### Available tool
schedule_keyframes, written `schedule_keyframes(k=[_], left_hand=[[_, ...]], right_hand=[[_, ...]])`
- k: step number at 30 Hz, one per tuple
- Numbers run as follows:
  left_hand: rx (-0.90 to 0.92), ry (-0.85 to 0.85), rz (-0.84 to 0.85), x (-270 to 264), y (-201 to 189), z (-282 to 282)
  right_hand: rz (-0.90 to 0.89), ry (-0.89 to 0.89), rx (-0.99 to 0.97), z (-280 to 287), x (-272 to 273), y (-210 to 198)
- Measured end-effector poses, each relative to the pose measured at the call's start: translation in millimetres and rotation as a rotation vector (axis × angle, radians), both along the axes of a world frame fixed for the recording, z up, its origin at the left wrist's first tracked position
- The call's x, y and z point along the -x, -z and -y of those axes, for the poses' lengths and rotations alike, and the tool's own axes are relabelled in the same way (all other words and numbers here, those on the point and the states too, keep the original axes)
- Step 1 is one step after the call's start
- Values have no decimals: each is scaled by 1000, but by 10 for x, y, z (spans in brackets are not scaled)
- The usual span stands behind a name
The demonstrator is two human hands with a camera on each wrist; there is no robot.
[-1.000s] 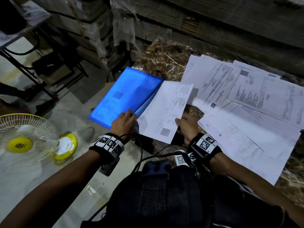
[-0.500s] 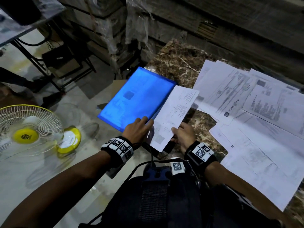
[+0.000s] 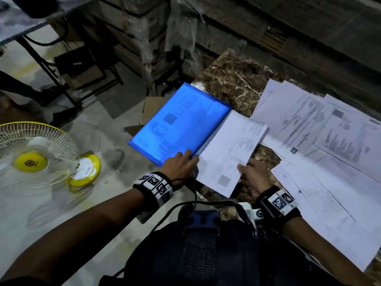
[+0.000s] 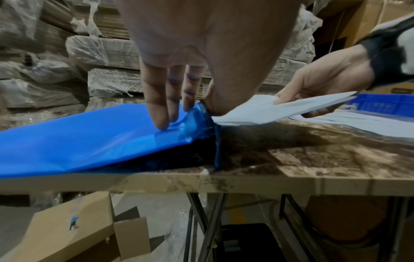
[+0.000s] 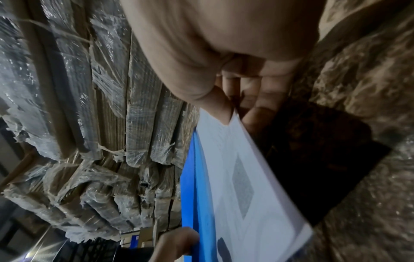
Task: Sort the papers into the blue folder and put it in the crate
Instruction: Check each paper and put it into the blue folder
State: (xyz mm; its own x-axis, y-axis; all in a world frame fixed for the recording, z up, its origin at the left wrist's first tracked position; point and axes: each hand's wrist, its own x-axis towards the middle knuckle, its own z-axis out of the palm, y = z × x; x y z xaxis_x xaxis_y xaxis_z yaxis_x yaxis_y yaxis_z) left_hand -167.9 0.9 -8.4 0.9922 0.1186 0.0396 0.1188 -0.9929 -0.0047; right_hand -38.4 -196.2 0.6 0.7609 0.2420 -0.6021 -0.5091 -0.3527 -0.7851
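The tabletop ran away from the hands and off to the right hand's side, carrying the loose papers fanned out beyond and beside that hand. The blue folder lay ahead of the left hand, its long axis running away from the person and its far end overhanging the tabletop's edge — its open mouth faced the right hand. The single sheet pointed into that mouth, long axis roughly parallel to the folder's, so the coming push looked to run leftward and away. The left hand was nearer the folder, fingers straight and pressing the top flap by its near corner. The right hand pinched the sheet's near edge, thumb on top. How far the sheet had entered was hidden by the flap. The crate showed only as a cut-off blue rim past the right hand.
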Motion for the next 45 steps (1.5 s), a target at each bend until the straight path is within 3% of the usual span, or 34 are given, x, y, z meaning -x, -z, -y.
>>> schedule_keyframes(k=[5, 8, 11, 15, 19, 24, 32, 45], left_hand=[[-42, 20, -52, 5, 64, 15], [-43, 3, 2, 32, 41, 49], [53, -97, 38, 18, 12, 106], [138, -196, -51, 44, -138, -84], [352, -474, -20, 115, -121, -630], [372, -765, -94, 226, 60, -1260], [367, -819, -264, 159, 213, -1589], [350, -780, -336, 67, 145, -1647]], right_hand=[[-50, -9, -68, -209, 93, 1], [-46, -5, -83, -335, 106, 2], [-30, 0, -67, -400, 87, 6], [-49, -36, -22, -316, 68, 11], [6, 1, 0, -201, 9, -46], [-13, 57, -16, -70, -37, -53], [-163, 174, -147, -2, -88, 10], [3, -5, 2, -631, 66, 106]])
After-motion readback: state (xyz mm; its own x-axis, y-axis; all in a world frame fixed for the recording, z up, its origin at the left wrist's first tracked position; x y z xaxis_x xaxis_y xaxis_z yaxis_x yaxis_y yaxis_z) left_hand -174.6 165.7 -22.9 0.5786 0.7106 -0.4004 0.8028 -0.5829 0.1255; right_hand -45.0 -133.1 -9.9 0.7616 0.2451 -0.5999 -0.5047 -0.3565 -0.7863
